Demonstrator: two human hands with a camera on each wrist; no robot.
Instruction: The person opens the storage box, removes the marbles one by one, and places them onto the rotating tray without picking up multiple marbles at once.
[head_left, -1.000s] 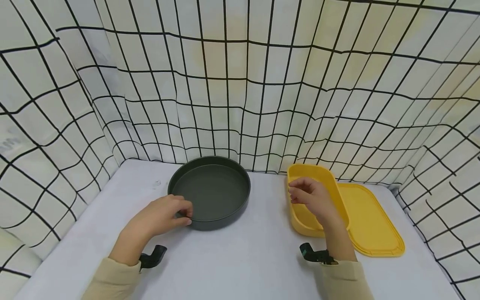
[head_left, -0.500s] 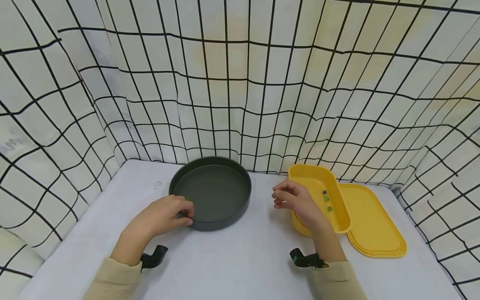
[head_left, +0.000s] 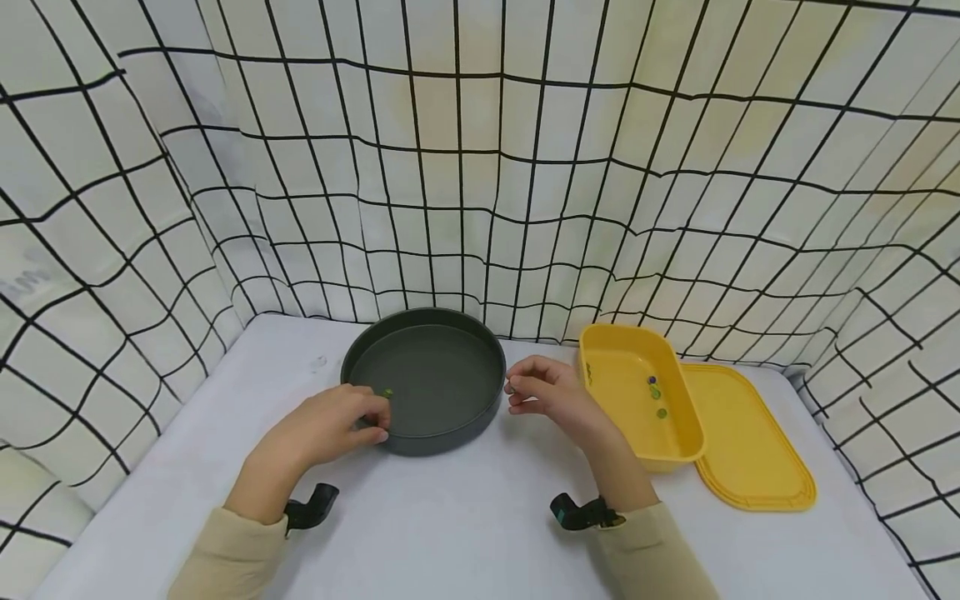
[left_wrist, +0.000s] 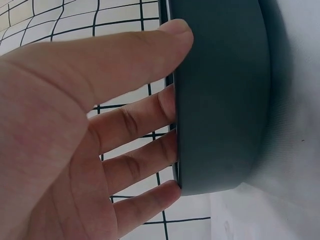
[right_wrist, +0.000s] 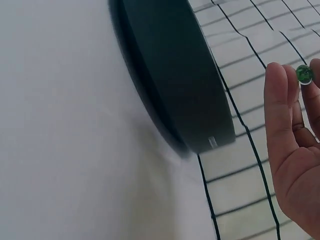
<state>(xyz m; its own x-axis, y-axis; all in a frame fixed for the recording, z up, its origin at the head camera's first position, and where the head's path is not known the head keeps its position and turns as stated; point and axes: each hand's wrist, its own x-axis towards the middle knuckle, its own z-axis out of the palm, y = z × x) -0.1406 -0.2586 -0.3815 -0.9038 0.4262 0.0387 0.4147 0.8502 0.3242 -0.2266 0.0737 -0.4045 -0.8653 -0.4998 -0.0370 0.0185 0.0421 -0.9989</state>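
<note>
My left hand (head_left: 318,429) holds the near left rim of a round dark grey pan (head_left: 442,375). In the left wrist view, its thumb lies against the pan's outer wall (left_wrist: 220,100) and the other fingers reach over the rim. A small green marble (head_left: 387,392) lies inside the pan beside those fingers. Just off the pan's right rim is my right hand (head_left: 562,404). Between thumb and fingertips it pinches a clear green glass marble (right_wrist: 304,74), best seen in the right wrist view.
A yellow rectangular container (head_left: 622,408) stands to the right, with a blue marble (head_left: 652,380) and green marbles (head_left: 662,412) inside. Its yellow lid (head_left: 757,442) lies flat beside it. White walls with black grid lines (head_left: 480,208) enclose the white table (head_left: 465,525).
My right hand has moved left from over the yellow container to the pan's right side. The left hand keeps its place. A green marble in the pan shows more clearly now.
</note>
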